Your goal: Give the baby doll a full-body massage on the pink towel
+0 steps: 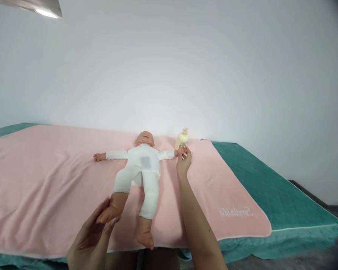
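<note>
“Firstly, what was done at left?”
“The left hand had its grip closed round one foot of the doll, face up on the pink blanket; its other foot lay unheld.”
“And at right?”
“The right hand gripped the doll's hand; the pump bottle, just behind, stood ungrasped. Two limbs were held, two left free.”

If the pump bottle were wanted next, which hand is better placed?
Probably the right hand: it holds the doll's hand beside the pump bottle; the left hand holds the doll's foot, farther away.
</note>
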The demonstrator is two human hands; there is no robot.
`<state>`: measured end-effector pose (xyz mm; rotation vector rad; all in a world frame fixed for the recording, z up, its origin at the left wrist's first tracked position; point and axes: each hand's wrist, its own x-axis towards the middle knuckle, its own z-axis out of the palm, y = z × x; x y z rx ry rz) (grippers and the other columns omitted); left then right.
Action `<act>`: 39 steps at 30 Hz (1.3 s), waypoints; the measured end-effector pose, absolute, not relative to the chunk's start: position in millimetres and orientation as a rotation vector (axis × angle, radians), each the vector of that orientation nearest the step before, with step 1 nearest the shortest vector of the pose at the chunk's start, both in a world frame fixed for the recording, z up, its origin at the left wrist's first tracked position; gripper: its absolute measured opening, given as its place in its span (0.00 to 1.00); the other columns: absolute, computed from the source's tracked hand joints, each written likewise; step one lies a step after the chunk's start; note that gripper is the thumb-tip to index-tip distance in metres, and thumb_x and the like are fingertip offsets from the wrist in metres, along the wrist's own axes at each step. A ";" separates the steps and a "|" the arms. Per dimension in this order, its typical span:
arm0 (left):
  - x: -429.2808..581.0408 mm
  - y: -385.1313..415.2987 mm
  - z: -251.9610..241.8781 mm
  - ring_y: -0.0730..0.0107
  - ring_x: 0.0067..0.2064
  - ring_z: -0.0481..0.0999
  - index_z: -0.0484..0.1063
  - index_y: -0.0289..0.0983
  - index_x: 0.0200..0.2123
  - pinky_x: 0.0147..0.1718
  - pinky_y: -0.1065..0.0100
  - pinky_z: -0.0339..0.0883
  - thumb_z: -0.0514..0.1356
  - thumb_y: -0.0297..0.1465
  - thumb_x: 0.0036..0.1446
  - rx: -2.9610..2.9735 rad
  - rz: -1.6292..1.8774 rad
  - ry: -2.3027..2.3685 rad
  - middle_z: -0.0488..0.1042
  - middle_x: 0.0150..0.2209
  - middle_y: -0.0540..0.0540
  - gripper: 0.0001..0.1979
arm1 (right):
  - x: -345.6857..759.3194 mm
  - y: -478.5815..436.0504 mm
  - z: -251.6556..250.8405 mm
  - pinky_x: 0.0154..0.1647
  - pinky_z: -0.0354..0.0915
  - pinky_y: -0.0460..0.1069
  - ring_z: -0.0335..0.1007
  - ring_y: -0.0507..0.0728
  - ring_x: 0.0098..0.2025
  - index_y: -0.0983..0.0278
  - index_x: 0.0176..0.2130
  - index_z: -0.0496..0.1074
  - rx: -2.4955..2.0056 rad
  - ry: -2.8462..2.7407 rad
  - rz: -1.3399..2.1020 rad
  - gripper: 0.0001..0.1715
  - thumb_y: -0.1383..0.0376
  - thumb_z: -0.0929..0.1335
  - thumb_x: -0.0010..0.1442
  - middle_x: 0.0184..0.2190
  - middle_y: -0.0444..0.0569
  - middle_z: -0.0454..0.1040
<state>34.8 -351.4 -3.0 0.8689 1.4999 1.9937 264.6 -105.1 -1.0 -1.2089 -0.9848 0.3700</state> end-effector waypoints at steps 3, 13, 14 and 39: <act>33.0 -335.9 -6.9 0.58 0.53 0.76 0.75 0.40 0.51 0.54 0.65 0.71 0.68 0.35 0.52 1.133 2.015 1.450 0.76 0.52 0.45 0.22 | 245.8 -108.8 8.0 0.47 0.71 0.55 0.70 0.60 0.52 0.64 0.55 0.67 -1.036 -1.091 0.336 0.25 0.57 0.65 0.61 0.54 0.59 0.67; 43.2 -254.1 2.1 0.61 0.51 0.77 0.74 0.38 0.52 0.51 0.64 0.74 0.66 0.33 0.55 1.310 2.124 1.336 0.77 0.51 0.42 0.20 | 203.3 -129.3 -3.5 0.57 0.71 0.53 0.72 0.57 0.55 0.60 0.54 0.72 -0.732 -1.834 -0.103 0.19 0.68 0.62 0.67 0.51 0.53 0.75; 44.0 -245.9 2.3 0.61 0.50 0.78 0.74 0.38 0.51 0.50 0.64 0.74 0.66 0.34 0.55 1.304 2.128 1.343 0.77 0.51 0.42 0.20 | 202.8 -130.0 -5.5 0.57 0.71 0.53 0.72 0.57 0.55 0.59 0.55 0.72 -0.726 -1.875 -0.122 0.19 0.68 0.63 0.67 0.51 0.52 0.75; 20.9 -350.4 -48.4 0.57 0.55 0.74 0.71 0.45 0.55 0.55 0.63 0.69 0.67 0.33 0.52 1.246 1.924 1.426 0.73 0.56 0.46 0.25 | 282.8 -107.3 -14.8 0.49 0.67 0.54 0.72 0.61 0.50 0.63 0.54 0.66 -1.372 -0.919 0.473 0.30 0.53 0.68 0.54 0.51 0.55 0.74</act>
